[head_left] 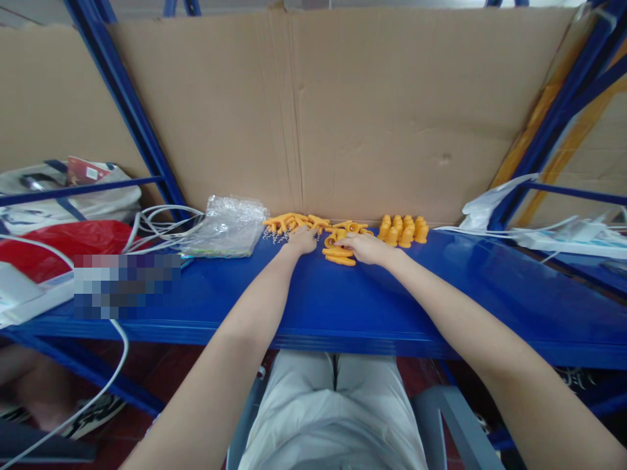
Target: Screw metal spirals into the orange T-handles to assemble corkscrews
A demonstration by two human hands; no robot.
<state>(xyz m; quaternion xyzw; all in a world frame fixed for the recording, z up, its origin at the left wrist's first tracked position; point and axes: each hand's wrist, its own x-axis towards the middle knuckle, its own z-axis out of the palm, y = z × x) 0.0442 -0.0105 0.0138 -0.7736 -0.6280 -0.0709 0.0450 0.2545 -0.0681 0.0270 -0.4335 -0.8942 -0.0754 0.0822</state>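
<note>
the left hand (304, 241) rests at the right end of the orange branched parts (289, 222), fingers extended forward and slightly bent; whether they grip a part cannot be determined. the right hand (366, 247) is at the loose orange pieces (340, 260), index finger extended, remaining fingers curled; a grip cannot be confirmed. the loose pieces lie between the 2 hands and in front of the right. upright orange parts (405, 232) stand in rows to the right, on the blue shelf (337, 303), near the cardboard panel (392, 117).

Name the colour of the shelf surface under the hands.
The shelf surface is a glossy deep blue, seen best in the head view.
</note>
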